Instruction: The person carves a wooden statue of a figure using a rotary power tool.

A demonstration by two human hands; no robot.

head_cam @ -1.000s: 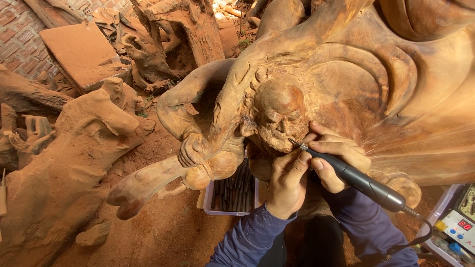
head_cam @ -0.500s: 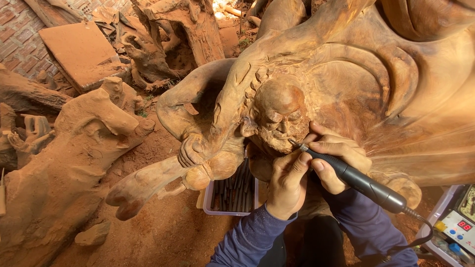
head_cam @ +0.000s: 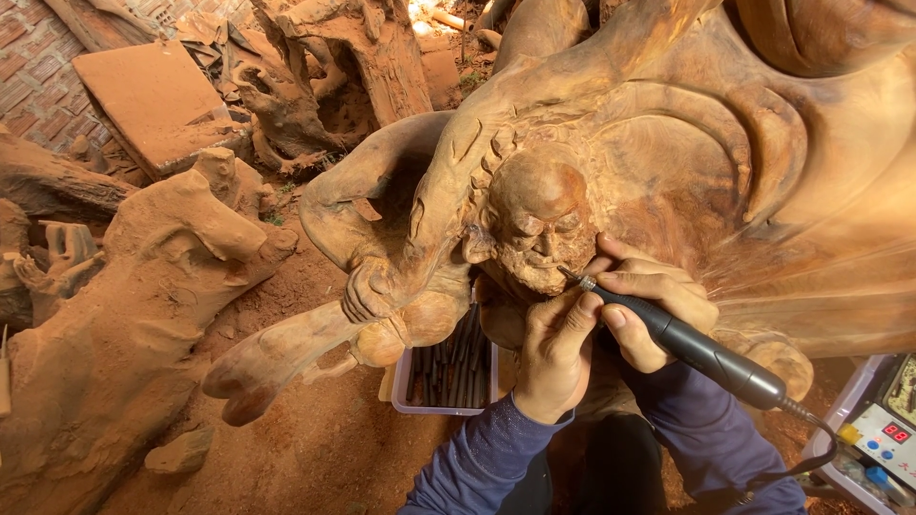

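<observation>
A large reddish wooden sculpture fills the upper right, with a carved bearded head at its middle. My right hand grips a black pen-shaped rotary carving tool; its thin tip touches the beard beside the cheek. My left hand sits just under the head, thumb pressed against the tool's front end, fingers resting on the wood below the beard. Both arms wear blue sleeves. A cord runs from the tool's rear toward the lower right.
A white tray of several dark carving bits lies on the red dusty ground under the sculpture. Rough wood stumps stand at left, a flat slab at top left. A control box with a red display sits at lower right.
</observation>
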